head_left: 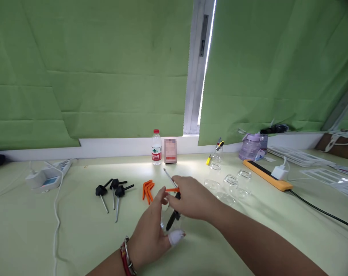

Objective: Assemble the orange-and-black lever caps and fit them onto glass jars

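My left hand, with a white wrap on its thumb, curls around a clear glass-like piece that it largely hides. My right hand is closed on a black part with a metal rod sticking out past the fingers. An orange piece shows at the same fingertips. The black part's lower end points down between both hands, over the clear piece. Left of the hands lie several orange bent pieces. Farther left are three black-headed parts with metal rods.
Several clear glass vessels stand to the right. Behind are a water bottle, a pink card-like box and a purple jug. An orange power strip lies right; a white cable and white power strip lie left.
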`<state>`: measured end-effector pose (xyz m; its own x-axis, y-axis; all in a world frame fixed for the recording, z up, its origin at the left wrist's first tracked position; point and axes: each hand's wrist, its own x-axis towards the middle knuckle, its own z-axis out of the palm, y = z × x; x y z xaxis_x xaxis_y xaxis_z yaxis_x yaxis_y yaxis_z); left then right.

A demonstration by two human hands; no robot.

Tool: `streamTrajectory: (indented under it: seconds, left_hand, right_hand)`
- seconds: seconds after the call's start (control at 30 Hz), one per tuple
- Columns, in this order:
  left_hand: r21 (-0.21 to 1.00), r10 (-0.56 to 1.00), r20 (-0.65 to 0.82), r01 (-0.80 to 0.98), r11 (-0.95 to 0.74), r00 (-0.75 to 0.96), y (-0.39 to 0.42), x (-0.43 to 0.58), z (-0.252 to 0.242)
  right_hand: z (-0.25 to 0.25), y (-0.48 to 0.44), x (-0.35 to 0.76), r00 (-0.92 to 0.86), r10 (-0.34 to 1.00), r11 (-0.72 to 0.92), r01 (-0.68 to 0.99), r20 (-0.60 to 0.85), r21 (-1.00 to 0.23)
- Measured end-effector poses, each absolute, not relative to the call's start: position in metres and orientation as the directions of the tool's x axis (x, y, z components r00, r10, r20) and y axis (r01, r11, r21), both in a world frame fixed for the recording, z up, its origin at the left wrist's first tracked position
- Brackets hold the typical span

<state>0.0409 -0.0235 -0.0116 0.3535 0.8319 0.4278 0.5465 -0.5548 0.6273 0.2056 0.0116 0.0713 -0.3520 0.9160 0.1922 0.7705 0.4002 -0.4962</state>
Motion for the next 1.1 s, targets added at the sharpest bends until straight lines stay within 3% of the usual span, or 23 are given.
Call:
streamTrajectory:
  seconds: [0.13,0.23,0.33,0.47,0.6,0.77,0.93,1.1]
  left_hand:
    - [0.82,0.863,0.316,0.344,-0.458,0.395,-0.03,0.048,-0.003]
    - [0.915,0.828,0.279,0.128,-0.384,0.487,-0.029,0.044,0.003]
    - [0.987,0.756,0.146,-0.142,-0.071,0.638,-0.025,0.038,0.004]
    - [0.897,0.686,0.095,-0.361,0.255,0.722,-0.016,0.031,-0.003]
    - [0.817,0.637,0.01,-0.374,0.439,0.771,-0.006,0.025,-0.012]
    - [0.809,0.696,-0.09,-0.355,0.469,0.713,0.001,0.02,-0.017]
    - [0.9,0.88,-0.242,-0.245,0.361,0.408,0.011,0.022,-0.021]
    - [0.935,0.913,-0.277,-0.135,0.328,0.301,0.017,0.024,-0.022]
  right_hand:
    - [0.06,0.003,0.203,-0.442,0.89,0.379,0.575,0.114,-0.725]
    - [0.049,0.015,0.21,-0.541,0.838,0.129,0.315,-0.066,-0.941]
    - [0.025,0.031,0.219,-0.455,0.881,-0.076,0.134,-0.129,-0.988]
    - [-0.01,0.037,0.227,-0.415,0.866,-0.306,0.001,-0.279,-0.952]
    - [-0.026,0.033,0.226,-0.409,0.83,-0.448,-0.083,-0.379,-0.89]
    - [-0.036,0.038,0.226,-0.372,0.84,-0.47,-0.137,-0.394,-0.872]
    - [-0.048,0.046,0.231,-0.386,0.899,-0.274,-0.128,-0.207,-0.953]
    - [-0.052,0.053,0.233,-0.408,0.905,-0.128,-0.002,-0.116,-0.992]
